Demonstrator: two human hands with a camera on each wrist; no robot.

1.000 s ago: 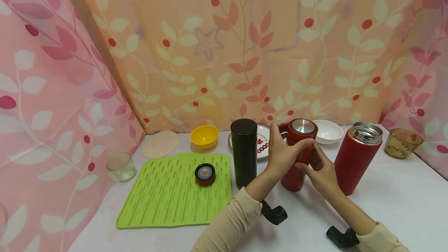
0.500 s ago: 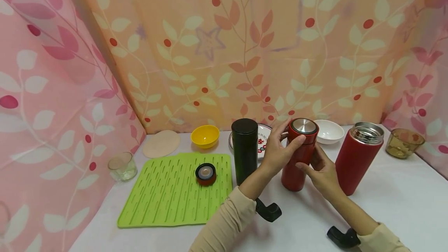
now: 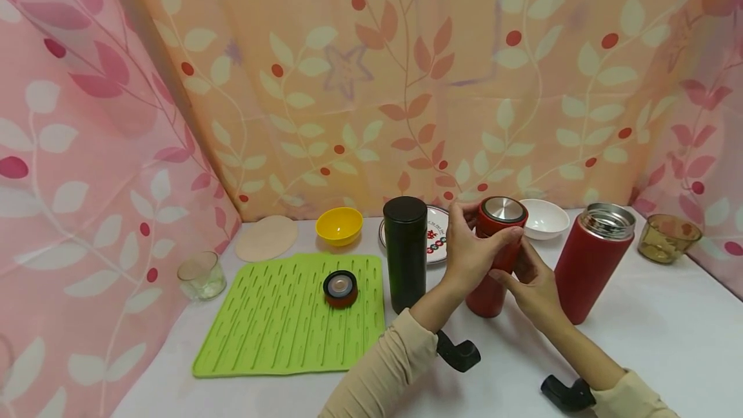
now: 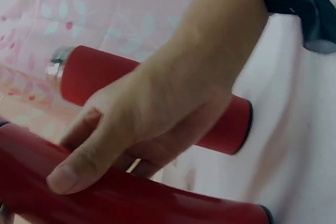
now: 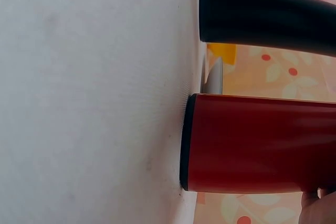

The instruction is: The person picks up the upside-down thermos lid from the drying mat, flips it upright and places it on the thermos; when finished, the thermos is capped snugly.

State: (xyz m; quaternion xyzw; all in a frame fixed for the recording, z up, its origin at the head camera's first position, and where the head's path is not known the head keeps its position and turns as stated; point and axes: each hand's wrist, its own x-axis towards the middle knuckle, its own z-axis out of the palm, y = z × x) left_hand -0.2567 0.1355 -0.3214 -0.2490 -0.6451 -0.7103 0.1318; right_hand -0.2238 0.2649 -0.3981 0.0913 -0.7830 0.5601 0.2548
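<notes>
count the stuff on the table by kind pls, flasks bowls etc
flasks: 3 – black, red held by left hand and right hand, red open one
bowls: 3 – yellow, white, amber glass
glass cup: 1
plate: 1
loose lid: 1
green mat: 1
round pad: 1
total: 11
</notes>
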